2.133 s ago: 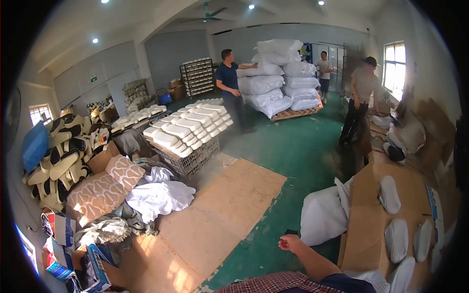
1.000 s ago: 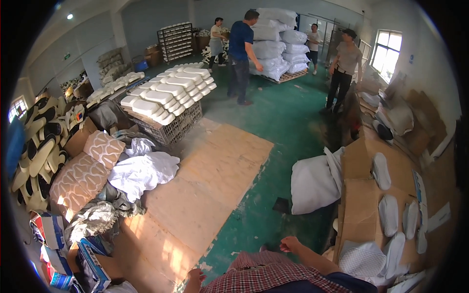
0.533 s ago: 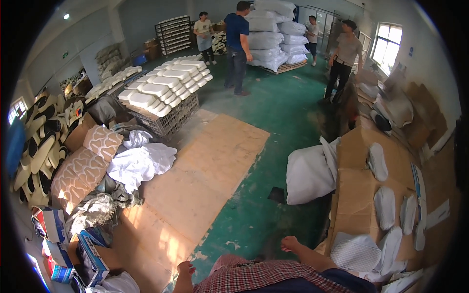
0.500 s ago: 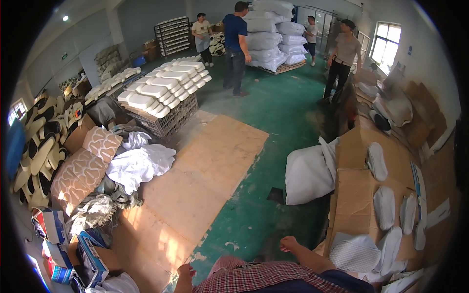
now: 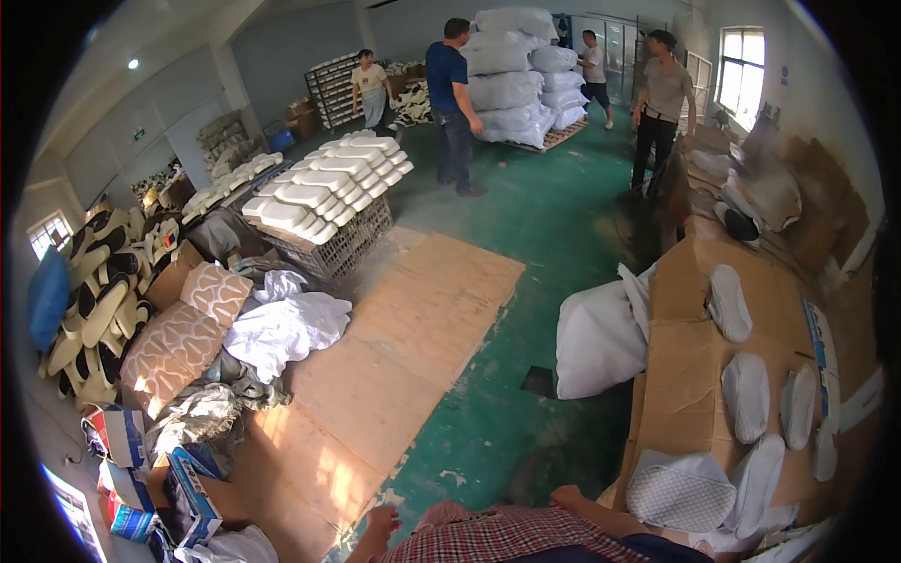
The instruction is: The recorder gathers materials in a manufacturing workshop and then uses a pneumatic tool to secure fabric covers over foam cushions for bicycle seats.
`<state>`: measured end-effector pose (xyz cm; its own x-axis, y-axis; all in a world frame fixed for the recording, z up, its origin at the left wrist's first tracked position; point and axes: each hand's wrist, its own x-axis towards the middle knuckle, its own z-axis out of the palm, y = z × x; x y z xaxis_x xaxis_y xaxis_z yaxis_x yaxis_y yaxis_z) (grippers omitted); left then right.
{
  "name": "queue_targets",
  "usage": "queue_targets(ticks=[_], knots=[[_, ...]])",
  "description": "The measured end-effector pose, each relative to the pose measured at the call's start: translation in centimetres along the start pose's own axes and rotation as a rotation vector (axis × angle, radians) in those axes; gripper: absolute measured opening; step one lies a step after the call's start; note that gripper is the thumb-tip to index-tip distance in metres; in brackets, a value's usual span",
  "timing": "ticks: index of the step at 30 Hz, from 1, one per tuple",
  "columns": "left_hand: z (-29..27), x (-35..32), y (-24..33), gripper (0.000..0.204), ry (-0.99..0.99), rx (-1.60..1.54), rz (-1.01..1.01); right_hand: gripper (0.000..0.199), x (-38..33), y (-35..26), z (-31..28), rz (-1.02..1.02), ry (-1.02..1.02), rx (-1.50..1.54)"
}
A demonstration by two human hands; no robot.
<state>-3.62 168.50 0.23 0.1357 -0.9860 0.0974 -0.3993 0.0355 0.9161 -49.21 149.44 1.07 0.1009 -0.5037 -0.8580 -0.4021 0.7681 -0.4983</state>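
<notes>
My left hand (image 5: pixel 380 522) hangs low in front of my checked garment, its fingers slightly apart with nothing seen in them. Above the floor by the table's near end is my right hand (image 5: pixel 566 496); its fingers are small and partly hidden, and no held thing shows. To its right, a quilted white pad (image 5: pixel 679 493) lies on the cardboard-covered table (image 5: pixel 690 352). Several long, rounded white pads (image 5: pixel 746 398) are spread beyond it. Neither hand touches them. A full white sack (image 5: pixel 601 342) leans against the table's left side.
A brown board (image 5: pixel 394 324) covers part of the green floor. Left are a patterned cushion (image 5: pixel 174 352), white cloth (image 5: pixel 286 330) and boxes (image 5: pixel 192 493). Ahead, a crate (image 5: pixel 343 242) bears stacked white pieces. A person (image 5: pixel 450 103) stands by piled sacks (image 5: pixel 511 89); another (image 5: pixel 662 103) stands right.
My right hand has drawn back toward my body. The view has shifted slightly. The far-left person has moved left, and the person behind the sacks has changed stance.
</notes>
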Motion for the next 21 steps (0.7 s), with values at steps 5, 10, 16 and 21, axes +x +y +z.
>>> queue_targets(ticks=[5, 10, 16, 21], knots=[[0.6, 4.4, 4.6, 0.024, 0.399, -0.508, -1.172, 0.015, 0.3, -0.6, -1.2, -0.040, 0.019, 0.094], [-0.8, 2.1, 5.5, 0.024, 0.397, -0.568, -1.064, 0.014, -0.7, -1.7, 0.2, -0.095, 0.130, 0.055], [-2.9, -7.3, 0.4, 0.021, 0.542, -0.644, -1.232, 0.013, -1.8, 0.5, 5.5, -0.090, 0.047, -0.079], [-6.1, -19.1, -8.1, 0.033, -0.562, 0.783, -0.746, 0.015, 1.7, 6.7, 8.4, -0.349, -0.138, -0.404]])
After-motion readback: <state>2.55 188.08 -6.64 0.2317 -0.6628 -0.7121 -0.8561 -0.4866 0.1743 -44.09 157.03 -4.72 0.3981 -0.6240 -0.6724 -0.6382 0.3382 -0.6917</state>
